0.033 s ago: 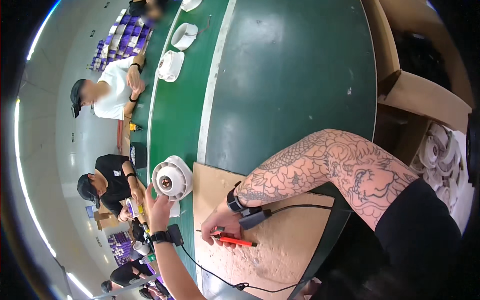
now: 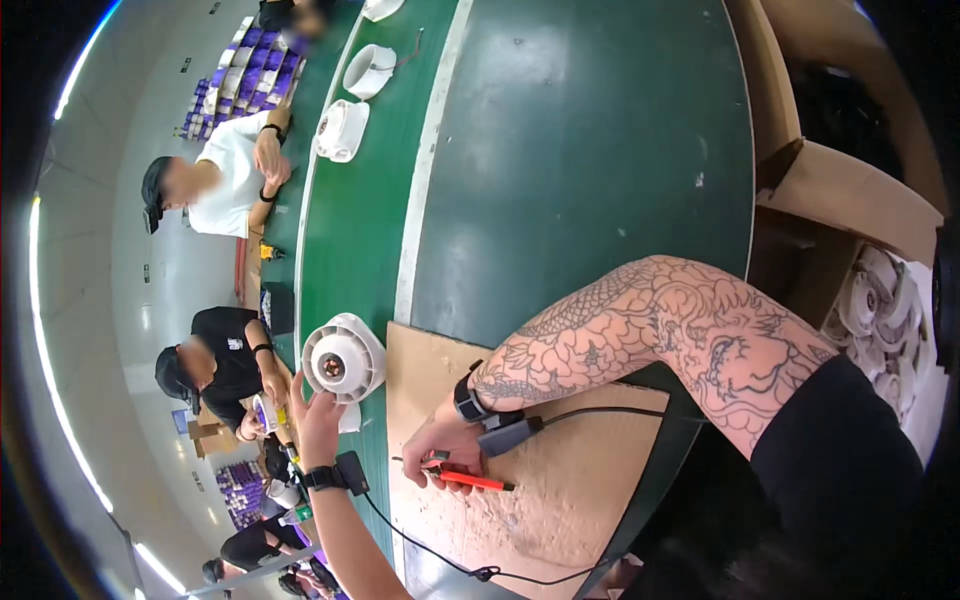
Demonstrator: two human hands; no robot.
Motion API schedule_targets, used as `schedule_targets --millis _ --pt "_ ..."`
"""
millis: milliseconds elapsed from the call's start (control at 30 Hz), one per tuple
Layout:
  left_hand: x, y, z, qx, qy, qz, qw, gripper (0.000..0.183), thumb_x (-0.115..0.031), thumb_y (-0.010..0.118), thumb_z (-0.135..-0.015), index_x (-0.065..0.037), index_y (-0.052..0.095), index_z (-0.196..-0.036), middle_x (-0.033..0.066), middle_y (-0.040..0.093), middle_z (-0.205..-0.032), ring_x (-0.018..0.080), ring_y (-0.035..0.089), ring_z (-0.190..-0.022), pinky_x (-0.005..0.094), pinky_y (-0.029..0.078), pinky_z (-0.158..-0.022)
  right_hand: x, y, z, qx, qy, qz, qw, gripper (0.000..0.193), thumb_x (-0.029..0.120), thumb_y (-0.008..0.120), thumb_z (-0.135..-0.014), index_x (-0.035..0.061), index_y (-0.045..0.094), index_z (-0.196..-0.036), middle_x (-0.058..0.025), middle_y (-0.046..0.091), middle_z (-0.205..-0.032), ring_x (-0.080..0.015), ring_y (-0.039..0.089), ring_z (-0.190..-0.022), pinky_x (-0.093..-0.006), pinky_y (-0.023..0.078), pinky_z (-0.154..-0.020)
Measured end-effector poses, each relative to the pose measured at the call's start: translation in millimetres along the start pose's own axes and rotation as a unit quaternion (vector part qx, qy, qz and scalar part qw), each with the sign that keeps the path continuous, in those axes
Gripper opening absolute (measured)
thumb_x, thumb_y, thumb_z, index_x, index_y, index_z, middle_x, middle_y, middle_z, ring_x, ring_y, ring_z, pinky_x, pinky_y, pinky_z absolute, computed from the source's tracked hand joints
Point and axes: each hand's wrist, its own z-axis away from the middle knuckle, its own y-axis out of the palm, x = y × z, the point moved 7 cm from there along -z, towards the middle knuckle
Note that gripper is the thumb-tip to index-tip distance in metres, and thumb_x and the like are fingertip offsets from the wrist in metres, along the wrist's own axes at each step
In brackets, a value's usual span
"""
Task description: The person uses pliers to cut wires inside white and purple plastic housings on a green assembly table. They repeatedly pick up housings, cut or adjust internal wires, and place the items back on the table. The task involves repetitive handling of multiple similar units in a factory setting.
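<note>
Steadily now, the left hand (image 2: pixel 320 428) cups the white housing (image 2: pixel 345 380), beyond and left of the right hand (image 2: pixel 443 446) pinching an orange tool (image 2: pixel 476 482), its probably light, stiff plastic best gripped by the rim.

There are at least four round white parts (image 2: pixel 352 385), one red-handled tool (image 2: pixel 478 481) and one cardboard sheet (image 2: pixel 575 465).

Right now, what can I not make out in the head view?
All in the head view:
White vented housing: underside hidden by its own body.
Left hand: grip partly hidden by the housing.
Orange-handled tool: middle covered by the right hand.
Furthest white part: cut off by the upper edge.
Upper cardboard box: contents too dark to identify.
</note>
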Motion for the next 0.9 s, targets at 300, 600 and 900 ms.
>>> schedule_targets --millis 300,600,900 --pt "101.6 -90.8 148.2 -0.101 0.055 0.364 0.924 0.032 -0.017 0.059 -0.103 0.0 0.06 -0.13 0.0138 0.068 -0.13 0.0261 0.065 -0.118 0.0367 0.058 -0.1 -7.7 -2.4 -14.3 -0.015 0.04 0.007 0.999 0.03 0.036 0.07 -0.088 0.01 0.065 -0.101 -0.0091 0.066 -0.087 -0.0304 0.071 -0.076 -0.0513 0.06 -0.077" --pt "150.4 -43.1 263.9 -0.34 0.114 0.49 0.795 0.042 -0.005 0.059 -0.101 -0.013 0.051 -0.141 0.009 0.066 -0.128 0.0196 0.068 -0.105 0.0306 0.06 -0.091 -4.5 11.6 -36.3 -0.013 0.094 0.011 0.995 0.033 0.026 0.059 -0.092 0.001 0.064 -0.111 -0.0126 0.068 -0.103 -0.0307 0.068 -0.096 -0.0496 0.053 -0.098" --pt "170.7 -58.5 272.1 -0.205 0.071 0.476 0.852 0.068 0.004 0.074 -0.088 -0.012 0.038 -0.145 0.0129 0.065 -0.119 0.0164 0.068 -0.095 0.026 0.059 -0.072 -12.3 59.2 -47.5 -0.157 0.063 0.184 0.968 0.046 0.018 0.056 -0.091 -0.0022 0.053 -0.133 -0.0178 0.067 -0.113 -0.031 0.068 -0.109 -0.0469 0.051 -0.105"
